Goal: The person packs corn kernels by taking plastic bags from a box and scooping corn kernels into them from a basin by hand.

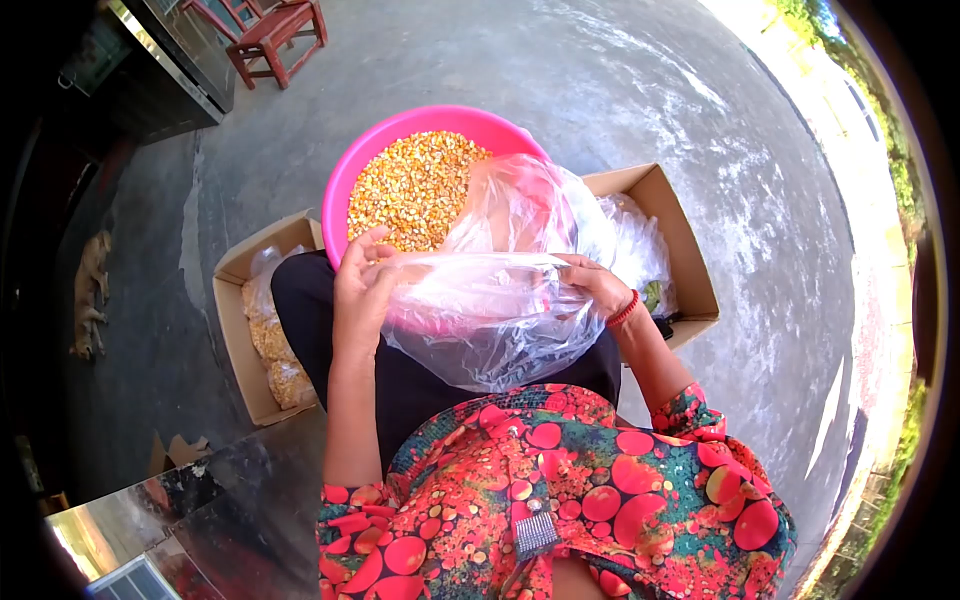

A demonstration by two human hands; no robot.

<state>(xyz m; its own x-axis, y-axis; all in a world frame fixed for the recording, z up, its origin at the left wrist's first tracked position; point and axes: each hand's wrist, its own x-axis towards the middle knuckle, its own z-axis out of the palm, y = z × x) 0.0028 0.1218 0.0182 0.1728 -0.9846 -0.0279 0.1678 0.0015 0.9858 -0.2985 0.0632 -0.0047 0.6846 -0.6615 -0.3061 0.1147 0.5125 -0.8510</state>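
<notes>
A clear plastic bag (490,340) is stretched between my two hands over my lap, its upper edge pulled nearly straight. My left hand (362,285) is closed on the left end of that edge, with some fingers raised. At the right end, my right hand (597,285) pinches the edge; a red bead bracelet circles that wrist. Just beyond is a pink basin (338,190) holding loose corn kernels (415,185). More clear plastic (520,205) spreads over the basin's right side and hides part of the corn.
A cardboard box (238,350) at left holds bags of corn (288,380). Another cardboard box (690,260) at right contains crumpled clear bags (640,240). A red wooden chair (268,40) stands far left. A dog (92,290) lies on the concrete floor (640,90).
</notes>
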